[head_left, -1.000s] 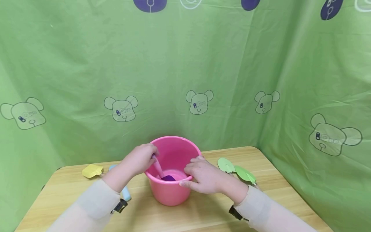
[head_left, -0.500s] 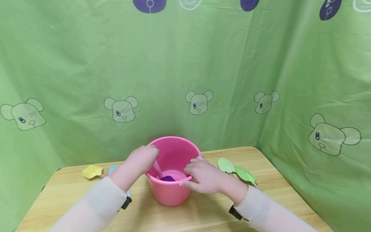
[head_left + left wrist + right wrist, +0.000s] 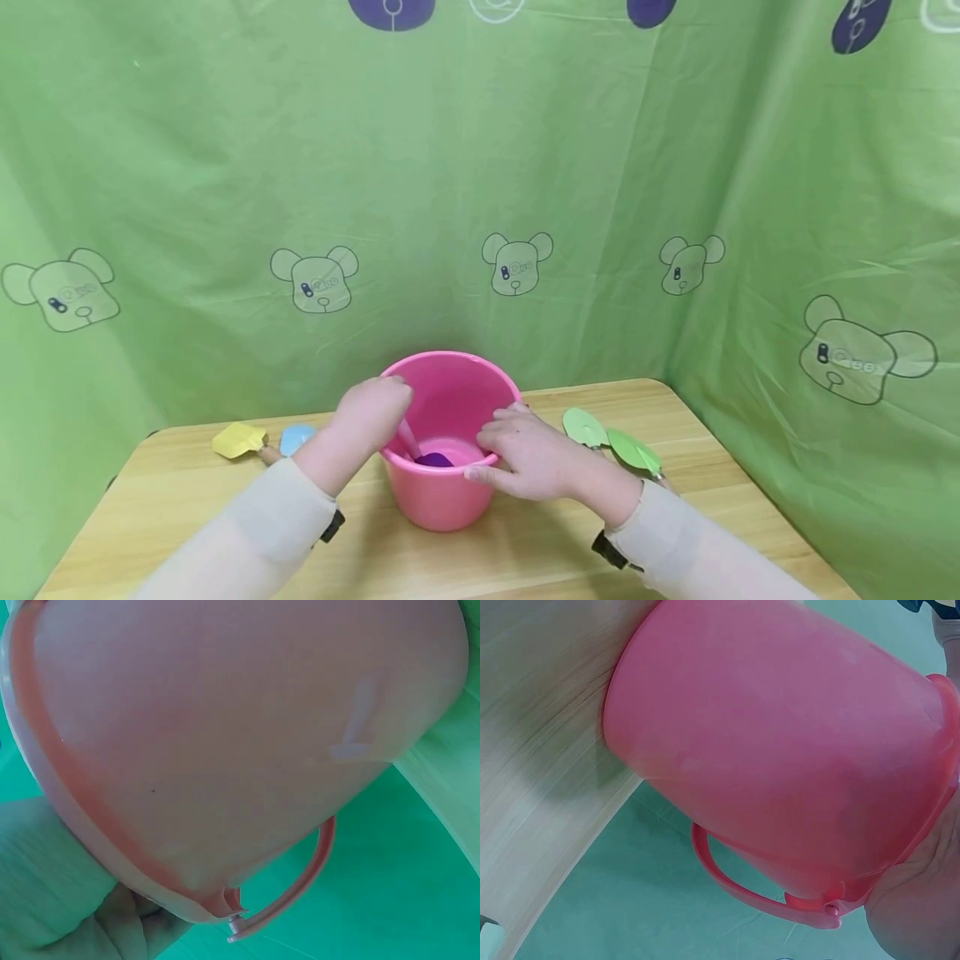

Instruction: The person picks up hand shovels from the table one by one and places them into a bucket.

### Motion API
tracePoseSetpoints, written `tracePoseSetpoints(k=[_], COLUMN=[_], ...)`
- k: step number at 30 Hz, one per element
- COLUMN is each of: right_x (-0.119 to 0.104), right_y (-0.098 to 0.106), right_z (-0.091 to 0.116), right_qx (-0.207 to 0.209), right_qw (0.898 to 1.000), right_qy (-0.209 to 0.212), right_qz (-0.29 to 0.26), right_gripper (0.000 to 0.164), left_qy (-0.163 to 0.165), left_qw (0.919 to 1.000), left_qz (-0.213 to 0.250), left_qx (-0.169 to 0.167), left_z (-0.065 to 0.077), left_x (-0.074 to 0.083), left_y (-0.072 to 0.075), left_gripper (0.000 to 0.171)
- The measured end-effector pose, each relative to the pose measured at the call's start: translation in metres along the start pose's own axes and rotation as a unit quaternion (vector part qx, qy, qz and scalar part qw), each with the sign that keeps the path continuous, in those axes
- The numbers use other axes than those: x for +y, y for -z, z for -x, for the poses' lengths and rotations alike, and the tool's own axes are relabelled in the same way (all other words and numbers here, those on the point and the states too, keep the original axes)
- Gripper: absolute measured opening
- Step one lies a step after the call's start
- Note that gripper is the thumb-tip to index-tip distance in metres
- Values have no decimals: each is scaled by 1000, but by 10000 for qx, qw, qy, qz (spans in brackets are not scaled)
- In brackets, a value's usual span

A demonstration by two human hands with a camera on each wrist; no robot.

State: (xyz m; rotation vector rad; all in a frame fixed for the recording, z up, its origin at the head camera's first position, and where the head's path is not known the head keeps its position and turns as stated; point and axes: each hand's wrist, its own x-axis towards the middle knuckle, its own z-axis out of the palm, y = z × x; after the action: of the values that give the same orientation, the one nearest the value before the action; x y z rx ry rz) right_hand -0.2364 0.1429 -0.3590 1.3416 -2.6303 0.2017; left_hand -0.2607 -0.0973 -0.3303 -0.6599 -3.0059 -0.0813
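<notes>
A pink bucket [image 3: 442,500] stands upright on the table. My left hand [image 3: 373,410] reaches over its left rim, with curled fingers holding the pink handle of a tool [image 3: 408,437] that slants down inside. The tool's dark purple end [image 3: 435,460] is low in the bucket, partly hidden by the near rim. My right hand [image 3: 528,454] grips the near right rim, thumb outside and fingers inside. In the left wrist view, the left hand [image 3: 67,892] shows beyond the bucket's rim. The right wrist view has the bucket wall [image 3: 772,750] beside the right hand [image 3: 919,900].
A yellow shovel [image 3: 240,440] and a blue blade [image 3: 297,437] lie left, partly behind my left forearm. Two green hand trowels, one pale [image 3: 585,427] and one brighter [image 3: 634,450], lie right. The bucket's carrying handle [image 3: 739,896] hangs outside. A green curtain [image 3: 420,167] stands behind the table.
My left hand has moved slightly right and turned over the handle at the rim. The blue tool's lower handle has become covered by my forearm. The right hand and bucket stay put.
</notes>
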Motion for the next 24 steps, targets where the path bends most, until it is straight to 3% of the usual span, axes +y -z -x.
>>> tracePoseSetpoints(k=[24], right_x=[0], right_y=[0], right_z=[0], right_qx=[53], right_qw=[9999], right_qy=[76], right_qz=[51], right_gripper=[46], left_qy=[120], left_qw=[9998], left_qz=[157], left_qx=[93], left_z=[3], left_x=[2], left_y=[-1], left_gripper=[55])
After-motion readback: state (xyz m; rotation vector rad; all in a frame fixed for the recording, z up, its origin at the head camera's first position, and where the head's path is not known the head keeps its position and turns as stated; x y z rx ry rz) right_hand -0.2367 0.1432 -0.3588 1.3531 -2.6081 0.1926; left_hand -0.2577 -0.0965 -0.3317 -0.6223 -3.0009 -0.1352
